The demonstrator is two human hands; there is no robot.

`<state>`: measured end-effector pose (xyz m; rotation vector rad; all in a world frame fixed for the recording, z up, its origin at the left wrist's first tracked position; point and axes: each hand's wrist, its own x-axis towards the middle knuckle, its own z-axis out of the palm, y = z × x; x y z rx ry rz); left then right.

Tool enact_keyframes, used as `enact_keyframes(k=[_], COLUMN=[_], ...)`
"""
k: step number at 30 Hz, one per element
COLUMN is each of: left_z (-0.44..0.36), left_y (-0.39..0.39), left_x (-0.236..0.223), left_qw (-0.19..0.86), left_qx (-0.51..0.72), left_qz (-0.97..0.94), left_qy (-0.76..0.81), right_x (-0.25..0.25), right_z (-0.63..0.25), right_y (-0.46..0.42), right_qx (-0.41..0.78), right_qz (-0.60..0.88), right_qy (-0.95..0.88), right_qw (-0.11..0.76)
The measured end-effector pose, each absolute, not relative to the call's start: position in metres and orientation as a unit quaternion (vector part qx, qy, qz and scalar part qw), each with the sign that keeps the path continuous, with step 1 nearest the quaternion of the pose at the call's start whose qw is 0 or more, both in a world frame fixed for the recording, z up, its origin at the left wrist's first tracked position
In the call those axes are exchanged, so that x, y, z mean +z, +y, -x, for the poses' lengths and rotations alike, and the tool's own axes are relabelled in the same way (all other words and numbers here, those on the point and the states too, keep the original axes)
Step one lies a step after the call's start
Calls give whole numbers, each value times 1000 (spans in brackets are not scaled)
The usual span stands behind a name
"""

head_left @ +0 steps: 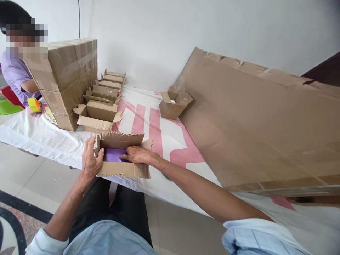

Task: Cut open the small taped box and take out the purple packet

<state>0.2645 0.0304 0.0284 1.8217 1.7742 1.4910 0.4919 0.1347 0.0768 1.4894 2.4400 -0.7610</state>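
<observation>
An open cardboard box (124,169) sits at the near edge of the cloth-covered table, its flaps standing up. Inside it lies a flat-topped purple packet (113,154). My left hand (91,157) grips the box's left side, thumb over the edge and fingers along the outside. Reaching in from the right, my right hand (136,154) has its fingers bent onto the packet's right end; some fingertips are hidden.
Several open cartons (102,109) line up behind the box. Taped cartons (65,83) are stacked at left, near a person (17,71) and a yellow tape roll (34,105). A small open carton (171,108) stands by a large cardboard sheet (255,127) on the right.
</observation>
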Motion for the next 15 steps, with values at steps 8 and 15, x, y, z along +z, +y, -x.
enact_keyframes(k=[8, 15], left_z=[-255, -235], left_y=[17, 17], left_x=[38, 26], left_qw=[-5, 127], left_qx=[381, 379], left_qz=[-689, -724], left_qy=[617, 562], right_x=[50, 52], right_z=[-497, -491], right_y=[139, 132], right_qx=[-265, -458], right_qz=[-519, -557], right_qy=[812, 692], right_qw=[34, -20])
